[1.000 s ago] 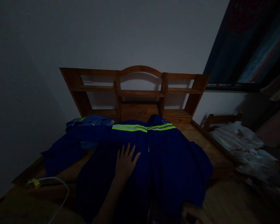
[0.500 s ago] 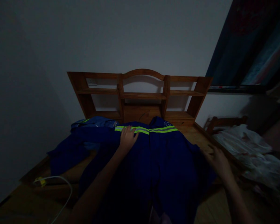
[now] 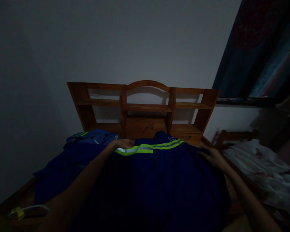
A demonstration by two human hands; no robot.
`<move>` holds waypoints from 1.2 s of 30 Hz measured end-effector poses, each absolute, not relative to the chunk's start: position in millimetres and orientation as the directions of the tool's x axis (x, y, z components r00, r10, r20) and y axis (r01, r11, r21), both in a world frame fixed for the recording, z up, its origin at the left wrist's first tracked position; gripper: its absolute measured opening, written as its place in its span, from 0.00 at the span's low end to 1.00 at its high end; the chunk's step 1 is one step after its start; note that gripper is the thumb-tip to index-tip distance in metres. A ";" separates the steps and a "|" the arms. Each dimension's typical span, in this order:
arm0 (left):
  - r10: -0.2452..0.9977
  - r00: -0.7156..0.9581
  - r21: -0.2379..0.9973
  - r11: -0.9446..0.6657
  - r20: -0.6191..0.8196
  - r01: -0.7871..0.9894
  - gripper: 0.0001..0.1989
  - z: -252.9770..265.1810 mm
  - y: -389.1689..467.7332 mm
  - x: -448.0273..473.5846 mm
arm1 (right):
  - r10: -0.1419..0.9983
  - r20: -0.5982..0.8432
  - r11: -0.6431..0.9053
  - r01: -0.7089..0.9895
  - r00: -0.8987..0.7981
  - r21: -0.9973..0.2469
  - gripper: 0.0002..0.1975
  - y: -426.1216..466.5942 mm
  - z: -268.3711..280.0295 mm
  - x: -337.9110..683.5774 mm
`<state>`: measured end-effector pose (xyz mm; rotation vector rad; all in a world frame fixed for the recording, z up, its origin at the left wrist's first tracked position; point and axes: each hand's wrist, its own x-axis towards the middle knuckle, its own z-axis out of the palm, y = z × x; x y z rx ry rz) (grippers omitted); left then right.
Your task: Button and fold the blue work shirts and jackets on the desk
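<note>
A dark blue work jacket (image 3: 164, 180) with a yellow-green and silver reflective band across the chest lies spread out in front of me, collar away from me. My left hand (image 3: 124, 143) is closed on the jacket near its left shoulder, just above the band, fingers curled over the cloth. At the opposite shoulder, my right hand (image 3: 212, 156) has its thumb and fingers closed on the fabric. Beside it on the left, a lighter blue garment (image 3: 99, 136) with a reflective strip lies partly under the dark blue cloth. Dim light hides the jacket's lower part.
Behind the jacket stands a wooden headboard (image 3: 147, 108) with open shelves, against a pale wall. A white cable (image 3: 36, 206) with a yellow tag (image 3: 20, 213) is at lower left. Whitish plastic bags (image 3: 258, 158) lie at right, below a dark window with a curtain.
My left hand has slid from the reflective band toward the left shoulder and gripped the cloth. The right hand has come inward onto the other shoulder. The view has tilted upward slightly.
</note>
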<state>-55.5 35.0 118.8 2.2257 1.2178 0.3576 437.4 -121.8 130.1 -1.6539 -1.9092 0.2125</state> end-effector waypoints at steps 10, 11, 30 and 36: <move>0.816 0.162 0.494 -0.480 0.555 0.725 0.13 157.0 13.4 -60.7 | 0.578 0.800 0.193 0.926 0.160 -0.324 0.20 -147.1 196.0 409.4; 0.771 0.042 0.465 -0.426 0.636 0.776 0.14 159.2 12.9 -60.8 | 0.596 0.779 0.167 0.919 0.195 -0.358 0.20 -145.8 194.0 409.7; 0.731 0.504 0.118 -0.613 0.460 0.781 0.28 53.5 -16.7 60.4 | 0.972 -0.233 -0.229 0.216 0.008 -0.949 0.20 -125.9 107.5 374.0; 0.779 0.495 0.324 -0.616 0.385 0.718 0.27 13.6 -1.7 53.9 | 0.954 0.019 0.143 0.398 -0.300 -0.906 0.38 -168.7 117.4 315.6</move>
